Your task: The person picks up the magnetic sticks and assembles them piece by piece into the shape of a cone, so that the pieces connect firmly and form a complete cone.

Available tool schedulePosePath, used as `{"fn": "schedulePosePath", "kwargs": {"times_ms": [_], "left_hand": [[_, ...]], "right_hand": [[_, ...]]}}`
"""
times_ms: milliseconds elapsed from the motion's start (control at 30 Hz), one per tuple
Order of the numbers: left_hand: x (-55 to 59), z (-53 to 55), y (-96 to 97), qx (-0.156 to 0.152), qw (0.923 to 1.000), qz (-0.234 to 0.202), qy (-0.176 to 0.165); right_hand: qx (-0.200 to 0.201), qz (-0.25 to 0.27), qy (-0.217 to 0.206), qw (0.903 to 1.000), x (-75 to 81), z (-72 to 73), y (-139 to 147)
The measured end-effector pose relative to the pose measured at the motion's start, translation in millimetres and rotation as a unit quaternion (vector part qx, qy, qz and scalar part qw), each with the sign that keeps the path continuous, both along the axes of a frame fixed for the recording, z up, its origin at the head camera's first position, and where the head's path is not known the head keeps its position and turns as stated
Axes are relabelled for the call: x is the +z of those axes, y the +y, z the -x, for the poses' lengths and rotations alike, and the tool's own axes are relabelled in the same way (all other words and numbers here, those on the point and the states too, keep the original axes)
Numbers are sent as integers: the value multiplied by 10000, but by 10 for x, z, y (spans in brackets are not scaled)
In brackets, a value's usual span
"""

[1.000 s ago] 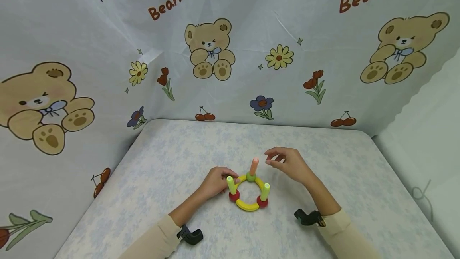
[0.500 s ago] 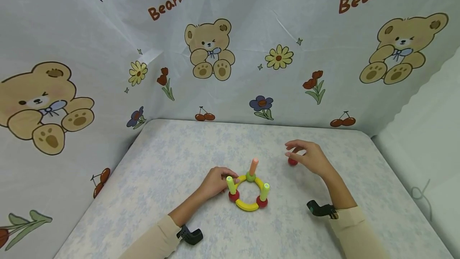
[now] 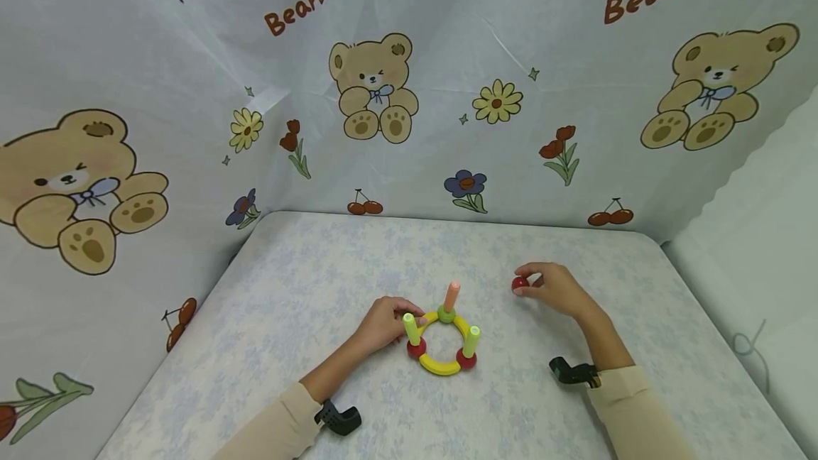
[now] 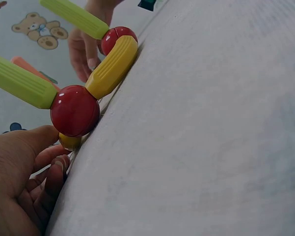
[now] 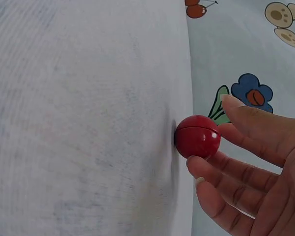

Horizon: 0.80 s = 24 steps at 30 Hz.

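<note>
A toy ring of yellow curved rods (image 3: 439,367) joined by balls lies mid-table. It has two red balls (image 4: 74,111) and one green ball (image 3: 446,314). From the red balls rise light green rods (image 3: 471,341); an orange rod (image 3: 451,297) stands on the green one. My left hand (image 3: 381,324) pinches the ring's left yellow rod (image 4: 68,141) between thumb and fingers, just behind a red ball. To the right and farther back, my right hand (image 3: 554,288) has its thumb and fingers curled round a loose red ball (image 5: 197,137), low at the table surface.
A pale, blue-mottled cover lies over the table (image 3: 307,261). Behind it hangs a curtain (image 3: 434,155) printed with bears and flowers. Black cameras (image 3: 337,417) sit on both wrists, and a thin cord (image 3: 750,348) hangs at the far right.
My right hand has moved from beside the orange rod to the right, over the loose red ball, then lowered and brought its fingers round it. The left hand and ring stay put.
</note>
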<state>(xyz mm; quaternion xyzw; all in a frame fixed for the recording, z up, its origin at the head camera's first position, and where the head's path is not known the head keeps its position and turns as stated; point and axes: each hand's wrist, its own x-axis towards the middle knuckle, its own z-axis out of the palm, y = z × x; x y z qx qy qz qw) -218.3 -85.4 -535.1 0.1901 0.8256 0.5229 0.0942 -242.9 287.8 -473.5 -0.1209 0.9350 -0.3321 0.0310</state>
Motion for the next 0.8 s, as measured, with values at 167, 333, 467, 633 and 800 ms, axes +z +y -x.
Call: {"fn": "schedulePosePath", "kwargs": {"times_ms": [167, 333, 467, 633, 800], "left_hand": [[2, -1, 0, 28, 10000, 19, 6], [-19, -11, -1, 51, 10000, 17, 2], [-30, -8, -2, 56, 10000, 11, 20], [-27, 5, -3, 44, 10000, -2, 22], [-17, 12, -3, 1, 10000, 35, 32]], "right_hand": [[29, -72, -171, 9998, -76, 26, -13], [155, -161, -144, 9996, -117, 44, -37], [137, -210, -119, 9996, -119, 44, -58], [89, -211, -40, 9997, -87, 30, -91], [0, -10, 124, 9999, -1, 1, -128]]}}
